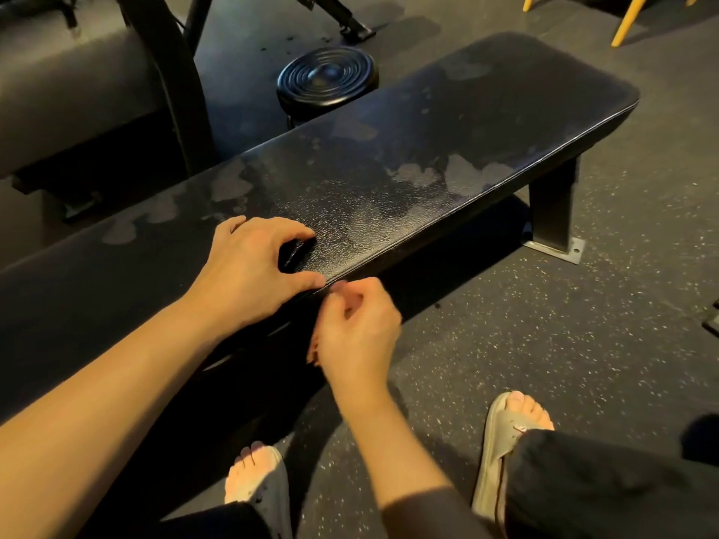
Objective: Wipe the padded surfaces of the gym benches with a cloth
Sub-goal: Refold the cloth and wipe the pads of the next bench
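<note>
1. The long black padded bench with the pebbled vinyl top (447, 149) is stretched out under and ahead of the left hand (249, 266), which is planted on the pad's near edge.
2. A small dark wad (296, 254) is tucked between that hand's curled fingers and thumb, so it's counted as gripped. It's probably the cloth, but it's too dark against the pad for that to be told for sure.
3. The right hand (358, 328) is found just below the left thumb, at the pad's stitched side seam, with its fingers curled in. It's blurred, so whether anything is pinched can't be told.
4. Pale dried smears (463, 171) can be seen beyond the left fingertips, so plenty of wiping is judged not yet done.
5. Handling guess: the wad would be light and floppy, so it's best bunched into the palm and pressed flat so it isn't dragged loose. The vinyl looks firm, slightly cushioned and a bit slick. Grime may be held in the grain, so firm strokes are probably needed.
</note>
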The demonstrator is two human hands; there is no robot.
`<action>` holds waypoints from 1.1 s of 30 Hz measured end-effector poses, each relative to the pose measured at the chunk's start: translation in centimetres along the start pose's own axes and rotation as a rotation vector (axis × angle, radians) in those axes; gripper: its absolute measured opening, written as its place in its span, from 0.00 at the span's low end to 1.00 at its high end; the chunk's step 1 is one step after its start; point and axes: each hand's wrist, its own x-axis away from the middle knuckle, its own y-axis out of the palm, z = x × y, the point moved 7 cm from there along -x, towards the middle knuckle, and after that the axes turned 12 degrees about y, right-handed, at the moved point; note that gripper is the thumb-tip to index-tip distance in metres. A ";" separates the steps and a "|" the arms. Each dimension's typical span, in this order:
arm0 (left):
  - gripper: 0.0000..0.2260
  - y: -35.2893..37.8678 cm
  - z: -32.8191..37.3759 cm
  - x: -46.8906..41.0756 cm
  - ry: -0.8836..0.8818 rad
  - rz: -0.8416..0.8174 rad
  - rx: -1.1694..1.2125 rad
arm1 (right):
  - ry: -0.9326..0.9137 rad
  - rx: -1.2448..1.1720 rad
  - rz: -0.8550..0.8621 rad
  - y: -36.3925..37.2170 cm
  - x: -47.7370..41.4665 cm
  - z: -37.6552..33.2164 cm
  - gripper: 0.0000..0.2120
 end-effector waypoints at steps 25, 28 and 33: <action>0.32 0.4 -0.5 0.6 -0.020 0.061 0.166 | 0.000 0.031 0.151 -3.1 -5.2 0.8 0.03; 0.30 0.5 -0.6 1.0 -0.022 0.081 0.186 | 0.094 0.061 0.216 -6.4 -10.0 2.0 0.03; 0.32 0.4 -0.6 0.4 -0.035 0.049 0.176 | -0.186 0.054 0.055 -1.6 -1.8 -0.8 0.02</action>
